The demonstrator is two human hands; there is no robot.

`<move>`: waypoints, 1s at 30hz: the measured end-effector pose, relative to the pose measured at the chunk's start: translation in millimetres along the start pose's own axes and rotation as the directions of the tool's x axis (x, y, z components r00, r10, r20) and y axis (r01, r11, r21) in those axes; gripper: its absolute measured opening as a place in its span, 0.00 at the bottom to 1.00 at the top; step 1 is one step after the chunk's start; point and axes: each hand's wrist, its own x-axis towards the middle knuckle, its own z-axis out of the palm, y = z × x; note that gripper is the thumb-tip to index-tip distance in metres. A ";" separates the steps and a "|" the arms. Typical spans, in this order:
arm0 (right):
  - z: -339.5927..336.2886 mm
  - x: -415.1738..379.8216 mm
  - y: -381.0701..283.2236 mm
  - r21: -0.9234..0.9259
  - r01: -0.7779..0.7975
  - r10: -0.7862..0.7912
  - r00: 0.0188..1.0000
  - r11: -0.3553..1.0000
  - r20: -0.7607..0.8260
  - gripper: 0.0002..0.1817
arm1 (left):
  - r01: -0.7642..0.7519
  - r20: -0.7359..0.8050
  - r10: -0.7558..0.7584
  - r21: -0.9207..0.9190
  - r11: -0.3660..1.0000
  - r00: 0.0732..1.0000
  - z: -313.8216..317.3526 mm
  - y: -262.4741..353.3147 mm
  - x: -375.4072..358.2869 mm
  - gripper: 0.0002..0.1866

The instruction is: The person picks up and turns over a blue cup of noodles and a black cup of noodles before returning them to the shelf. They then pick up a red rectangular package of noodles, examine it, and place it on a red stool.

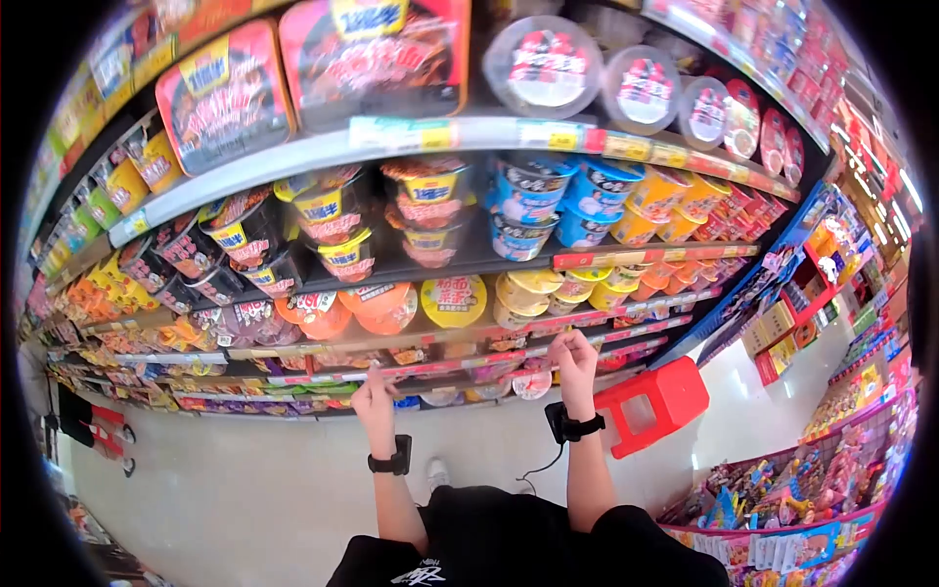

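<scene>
**Two hands raised to a noodle shelf in a shop aisle**

Nearest, two forearms rise from a black shirt, one dark band on each wrist. The left hand (pixel 376 403) and right hand (pixel 573 362) reach up and forward toward the front edge of a low shelf (pixel 430 369); fingers look curled, but whether either holds anything cannot be told. One red stool (pixel 653 403) stands right of the right hand. Beyond, yellow-lidded noodle bowls (pixel 518 289) lie just above the right hand, the nearer one.

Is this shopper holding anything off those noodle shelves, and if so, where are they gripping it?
It cannot be told for sure. The left hand and right hand reach toward the lower shelf edge, but no product shows clearly between the fingers.
</scene>
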 end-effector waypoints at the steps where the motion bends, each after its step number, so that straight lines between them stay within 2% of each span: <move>1: -11.3 -2.2 -8.2 -0.011 -0.006 0.006 1.000 1.000 0.015 0.03 | -0.010 -0.017 0.011 0.029 1.000 1.000 3.0 5.8 -10.6 0.29; 4: -53.8 -7.2 -34.1 0.016 0.015 -0.015 1.000 1.000 -0.019 0.04 | -0.024 -0.019 0.025 0.056 0.998 1.000 22.4 27.7 -44.8 0.30; 7: -102.3 -11.5 -47.7 0.071 0.051 -0.043 0.993 0.996 -0.113 0.05 | -0.031 -0.003 0.031 0.038 0.999 1.000 41.6 21.1 -74.0 0.29; 12: -165.4 -29.1 -68.4 0.093 0.044 -0.024 0.978 0.995 -0.207 0.06 | -0.018 0.078 0.015 0.037 0.999 0.997 72.1 30.7 -138.6 0.28; 14: -187.0 -36.1 -68.9 0.091 0.017 0.005 0.971 0.996 -0.238 0.06 | -0.047 0.059 0.044 0.048 0.998 0.997 78.8 33.9 -155.4 0.25; 16: -201.8 -33.1 -72.5 0.086 0.051 -0.027 0.964 0.995 -0.265 0.07 | -0.090 0.029 0.088 0.050 0.995 0.996 88.4 36.9 -159.6 0.24; 18: -213.0 -35.5 -71.8 0.064 0.064 -0.043 0.959 0.996 -0.281 0.08 | -0.068 0.042 0.066 0.039 0.997 0.997 92.8 28.1 -159.3 0.19; 19: -215.2 -35.4 -66.0 0.160 0.077 -0.030 0.960 0.984 -0.278 0.10 | -0.058 0.050 0.056 0.042 0.997 0.997 93.1 25.9 -156.7 0.17; 20: -218.4 -34.9 -59.6 0.146 0.086 -0.042 0.959 0.985 -0.282 0.10 | -0.048 0.063 0.044 0.052 0.998 0.997 91.6 24.9 -151.7 0.15; 22: -222.2 -36.2 -56.5 0.114 0.103 -0.065 0.951 0.988 -0.303 0.11 | -0.048 0.104 0.037 0.106 0.993 0.994 107.3 49.0 -158.7 0.10; 23: -229.1 -34.2 -53.6 0.168 0.129 -0.081 0.960 0.977 -0.269 0.11 | -0.049 0.126 0.034 0.118 0.992 0.991 112.5 49.4 -152.3 0.10; 26: -243.6 -33.0 -47.8 0.211 0.017 0.037 0.969 0.977 -0.245 0.11 | -0.060 0.171 0.041 0.107 0.992 0.984 140.5 63.1 -149.0 0.09; 28: -245.6 -31.5 -45.7 0.174 0.077 -0.022 0.953 0.982 -0.303 0.10 | -0.091 0.171 0.071 0.114 0.989 0.983 152.1 57.5 -145.7 0.10; 30: -243.0 -33.4 -44.1 0.149 0.132 -0.067 0.924 0.980 -0.376 0.10 | -0.046 0.216 0.024 0.098 0.994 0.976 161.0 52.8 -147.2 0.11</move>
